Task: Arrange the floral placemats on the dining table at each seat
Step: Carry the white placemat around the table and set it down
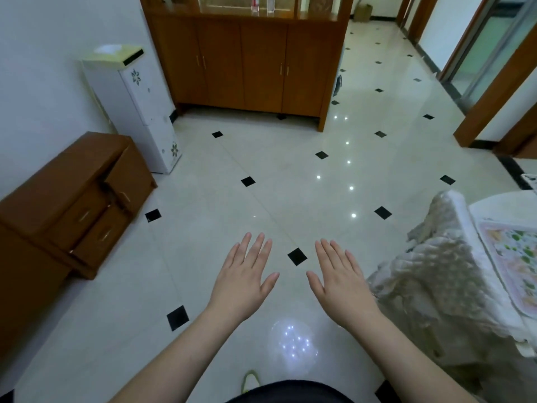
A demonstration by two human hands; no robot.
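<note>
- Head view: left hand (243, 279) and right hand (341, 282) are held out flat, fingers straight, holding nothing above the tiled floor (261, 175).
- A floral placemat (514, 263) lies on the cloth-covered dining table (453, 257), far right.

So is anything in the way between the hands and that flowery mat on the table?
Nothing visible blocks it. Both the left hand and the right hand are open and empty over the floor. The floral placemat lies on the table, off to the right beyond the cloth's draped edge.
</note>
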